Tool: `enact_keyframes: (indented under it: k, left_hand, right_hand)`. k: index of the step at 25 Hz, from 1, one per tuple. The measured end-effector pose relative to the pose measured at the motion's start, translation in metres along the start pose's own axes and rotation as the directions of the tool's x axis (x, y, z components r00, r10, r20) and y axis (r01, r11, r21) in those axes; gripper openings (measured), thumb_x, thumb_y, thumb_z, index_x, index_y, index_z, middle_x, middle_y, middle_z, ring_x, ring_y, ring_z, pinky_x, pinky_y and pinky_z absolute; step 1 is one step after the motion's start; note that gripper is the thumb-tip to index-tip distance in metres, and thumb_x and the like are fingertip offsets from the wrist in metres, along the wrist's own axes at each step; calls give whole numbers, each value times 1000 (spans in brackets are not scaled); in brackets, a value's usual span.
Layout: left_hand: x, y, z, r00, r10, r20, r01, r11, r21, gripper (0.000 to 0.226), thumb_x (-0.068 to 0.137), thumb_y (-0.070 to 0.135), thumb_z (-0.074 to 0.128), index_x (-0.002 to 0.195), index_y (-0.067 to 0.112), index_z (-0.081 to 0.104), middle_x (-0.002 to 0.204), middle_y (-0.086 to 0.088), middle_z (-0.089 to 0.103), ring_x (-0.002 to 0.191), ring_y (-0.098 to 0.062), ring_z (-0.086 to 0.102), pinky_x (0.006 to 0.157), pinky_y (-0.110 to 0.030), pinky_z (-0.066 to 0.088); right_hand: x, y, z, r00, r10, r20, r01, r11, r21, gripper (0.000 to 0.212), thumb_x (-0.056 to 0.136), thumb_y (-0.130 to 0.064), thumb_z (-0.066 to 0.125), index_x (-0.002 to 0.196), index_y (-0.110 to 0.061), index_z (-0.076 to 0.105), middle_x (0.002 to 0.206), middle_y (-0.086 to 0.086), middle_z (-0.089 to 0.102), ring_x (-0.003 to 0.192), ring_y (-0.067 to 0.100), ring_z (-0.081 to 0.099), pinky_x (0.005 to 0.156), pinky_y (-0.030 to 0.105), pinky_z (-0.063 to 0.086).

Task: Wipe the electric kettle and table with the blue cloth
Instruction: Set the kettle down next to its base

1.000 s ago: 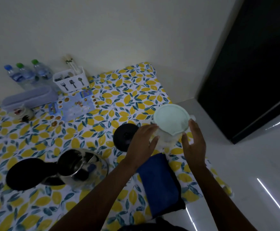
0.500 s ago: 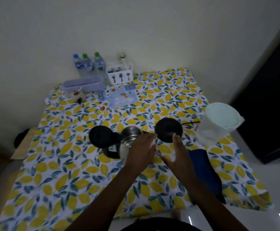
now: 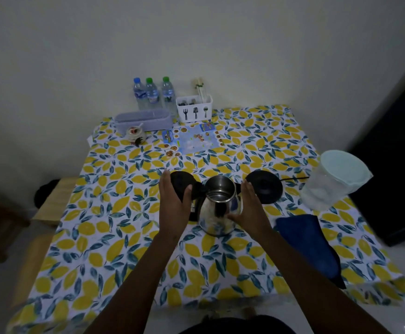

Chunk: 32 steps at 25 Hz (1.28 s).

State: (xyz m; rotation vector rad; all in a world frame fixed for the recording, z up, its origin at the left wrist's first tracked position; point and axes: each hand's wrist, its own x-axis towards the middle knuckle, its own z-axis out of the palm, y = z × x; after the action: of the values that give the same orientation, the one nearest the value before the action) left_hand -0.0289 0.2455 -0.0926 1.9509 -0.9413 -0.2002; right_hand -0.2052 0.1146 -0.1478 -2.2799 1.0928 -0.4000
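Observation:
The steel electric kettle (image 3: 219, 208) stands mid-table with its black lid (image 3: 178, 180) flipped open to the left. My left hand (image 3: 173, 208) presses against its handle side, thumb near the hinge, hiding the handle. My right hand (image 3: 251, 212) cups the kettle's right side, thumb on the steel body. The kettle sits between both palms. The folded blue cloth (image 3: 308, 245) lies on the table's right front, apart from both hands. The table (image 3: 124, 237) wears a lemon-print cover.
The black kettle base (image 3: 267, 189) with its cord lies right of the kettle. A clear plastic jug (image 3: 334, 182) with a pale lid stands at the right edge. Three water bottles (image 3: 152, 92), a cutlery holder (image 3: 194, 108), a lilac box (image 3: 143, 120) and a placemat (image 3: 192, 139) line the back.
My hands left the plastic jug at the right and came to the kettle, closing in on both its sides. The view swung left to centre on the table.

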Motion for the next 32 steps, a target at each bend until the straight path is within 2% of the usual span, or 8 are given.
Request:
enact_keyframes:
  k: [2,5,9,14,20,27,29,32]
  left_hand:
    - [4,-2,-1,999,5,35,-3,997,-75,67,94,45,49,150,20,20,158,-6,25,144,-22,25,114,-32,33]
    - [22,10,2,981,152,117,-145,987,-64,65,89,46,61,144,31,30,153,3,37,137,-6,33,105,-15,28]
    - [44,35,29,879,311,363,-342,940,23,72,82,49,69,143,27,38,151,1,42,138,-14,37,113,-33,32]
    - [50,35,65,766,259,589,-446,873,195,71,84,50,67,142,17,41,150,-6,44,139,-25,37,115,-44,32]
    - [44,22,74,787,221,576,-419,876,238,73,90,55,55,148,17,32,157,-3,33,147,-23,22,121,-43,21]
    - [41,26,75,788,234,570,-454,846,280,67,92,51,55,145,14,36,155,-4,36,147,-24,22,120,-42,20]
    - [37,31,79,788,274,551,-477,837,266,57,95,46,51,142,15,41,151,-4,42,146,-24,24,120,-42,19]
    - [23,48,100,771,388,505,-541,818,196,37,98,37,48,128,17,54,136,-3,59,140,-24,36,119,-44,20]
  right_hand:
    - [0,3,0,1000,-3,6,3,1000,26,115,71,-44,79,150,-9,3,161,8,3,147,19,1,118,38,16]
    - [3,11,-4,999,-39,14,38,996,75,112,69,-40,81,150,-7,11,160,10,12,146,19,9,115,34,18]
    - [4,20,-7,997,-66,46,61,994,94,110,72,-34,81,150,-14,6,160,6,8,147,19,9,115,34,21]
    - [5,28,-8,987,-147,67,143,988,65,106,77,-38,76,150,-8,5,157,3,-1,147,23,7,118,41,21]
    - [6,35,-6,977,-206,51,201,976,78,100,81,-38,72,149,-8,6,155,0,-2,145,17,-1,117,35,15]
    - [6,43,-3,975,-223,20,219,968,123,93,83,-33,71,149,-7,11,157,3,3,146,20,2,118,36,16]
    - [-2,53,-7,979,-201,-33,203,972,116,91,82,-29,72,149,-9,14,158,5,10,147,23,7,117,41,24]
    - [-23,85,-16,987,-145,-72,144,989,-17,88,82,-34,71,148,-20,15,157,1,14,146,26,10,112,49,29]
